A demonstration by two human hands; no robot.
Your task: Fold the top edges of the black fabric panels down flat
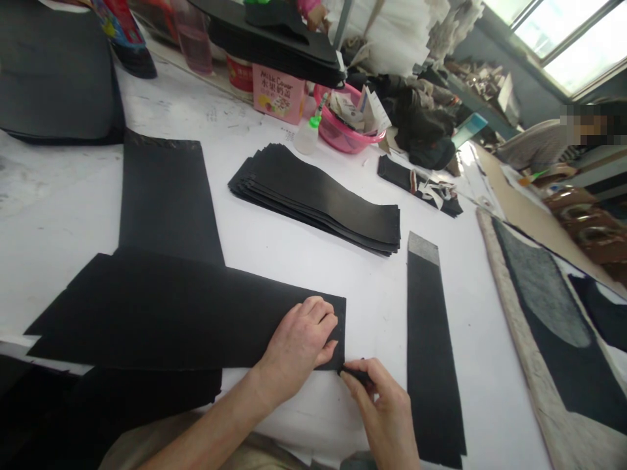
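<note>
A wide black sheet (186, 313), looking like leather, lies across the white table in front of me. My left hand (304, 333) presses on its right end with curled fingers; something dark may be under them, but it blends into the sheet. Just off the sheet's lower right corner, my right hand (385, 405) pinches a small black object (357, 373) between thumb and fingers. Its tip meets the corner, and its kind cannot be made out. Right of that hand lies a long black strip (431, 346) with a grey patch at its far end.
A stack of black strips (318, 196) lies beyond the sheet. Farther back are a pink basin (337, 134) with scraps, a green-capped bottle (307, 136) and a pink box (278, 94). Another black piece (166, 202) extends under the sheet. A person (533, 143) sits at right.
</note>
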